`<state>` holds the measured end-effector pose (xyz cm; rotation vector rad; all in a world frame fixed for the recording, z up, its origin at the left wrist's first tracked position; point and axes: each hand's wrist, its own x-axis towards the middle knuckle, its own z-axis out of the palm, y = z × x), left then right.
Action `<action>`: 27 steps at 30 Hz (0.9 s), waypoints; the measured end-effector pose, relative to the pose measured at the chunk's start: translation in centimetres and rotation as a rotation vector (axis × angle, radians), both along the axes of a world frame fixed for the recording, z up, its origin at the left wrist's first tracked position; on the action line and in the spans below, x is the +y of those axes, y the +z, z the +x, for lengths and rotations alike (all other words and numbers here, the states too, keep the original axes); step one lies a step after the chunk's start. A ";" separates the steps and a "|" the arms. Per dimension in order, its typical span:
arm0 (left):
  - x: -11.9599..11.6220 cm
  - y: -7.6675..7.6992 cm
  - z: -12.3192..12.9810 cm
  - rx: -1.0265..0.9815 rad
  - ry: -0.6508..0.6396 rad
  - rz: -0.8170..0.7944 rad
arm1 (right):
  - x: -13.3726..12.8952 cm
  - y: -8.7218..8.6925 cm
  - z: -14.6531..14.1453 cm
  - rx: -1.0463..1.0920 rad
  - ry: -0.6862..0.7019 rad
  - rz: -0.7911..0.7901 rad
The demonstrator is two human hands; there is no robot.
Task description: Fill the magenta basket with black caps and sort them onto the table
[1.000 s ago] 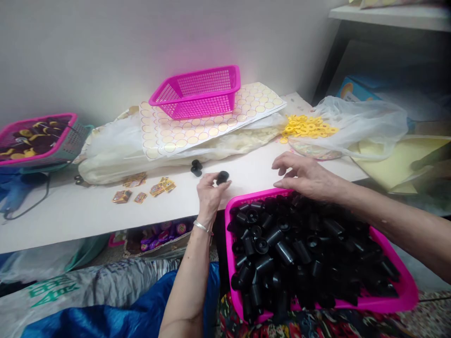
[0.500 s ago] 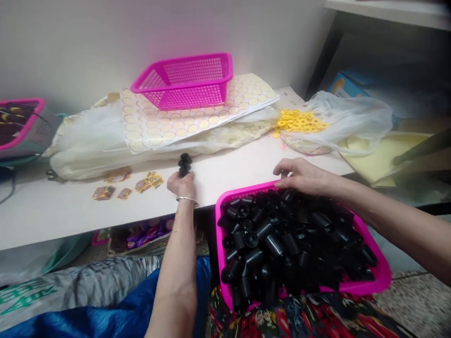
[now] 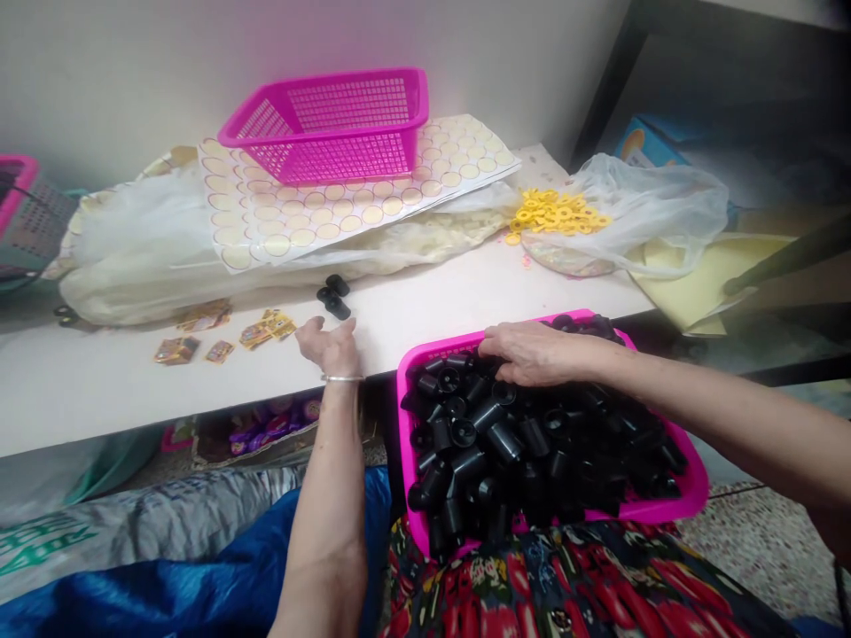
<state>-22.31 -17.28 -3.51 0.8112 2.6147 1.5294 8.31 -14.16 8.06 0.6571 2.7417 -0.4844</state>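
Note:
On the white table, a few small black plastic cylinders (image 3: 334,297) lie together just beyond the fingertips of my left hand (image 3: 331,348). That hand is open, thumb and fingers apart, and holds nothing. A bangle circles its wrist. My right hand (image 3: 525,353) reaches over the back rim of a pink basket (image 3: 403,416) heaped with similar black cylinders (image 3: 505,440). Its fingers point left and down onto the heap, the thumb apart from them, and no piece shows in its grasp. The basket rests at my lap against the table edge.
Small printed wrappers (image 3: 266,328) lie left of my left hand. Behind, a second pink basket (image 3: 346,164) stands on sheets of round stickers (image 3: 372,213) over plastic bags. Yellow rings (image 3: 558,213) spill from a clear bag (image 3: 678,208). Blue sacking (image 3: 219,567) lies below left.
My left hand has let go of the black cylinders, which now lie on the table. My right hand has moved from the basket's rim down onto the heap. The view has shifted slightly.

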 end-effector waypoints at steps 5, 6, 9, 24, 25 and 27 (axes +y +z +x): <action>-5.8 2.7 6.7 0.121 -0.811 0.138 | 0.0 0.5 -0.1 0.002 -0.040 -0.041; -6.5 3.1 7.7 0.151 -1.008 0.139 | 0.0 0.6 -0.1 0.027 -0.031 -0.053; -7.3 3.8 9.3 0.235 -1.274 0.068 | -0.3 1.0 0.2 0.071 0.044 -0.158; -6.2 3.2 10.6 0.314 -1.286 0.097 | -2.2 0.8 0.9 0.084 0.277 0.048; -6.2 3.3 10.7 0.278 -1.279 0.108 | -2.2 0.9 1.0 0.077 0.268 0.052; -6.2 3.7 10.7 0.185 -1.257 0.119 | -2.5 0.9 1.0 0.039 0.260 0.082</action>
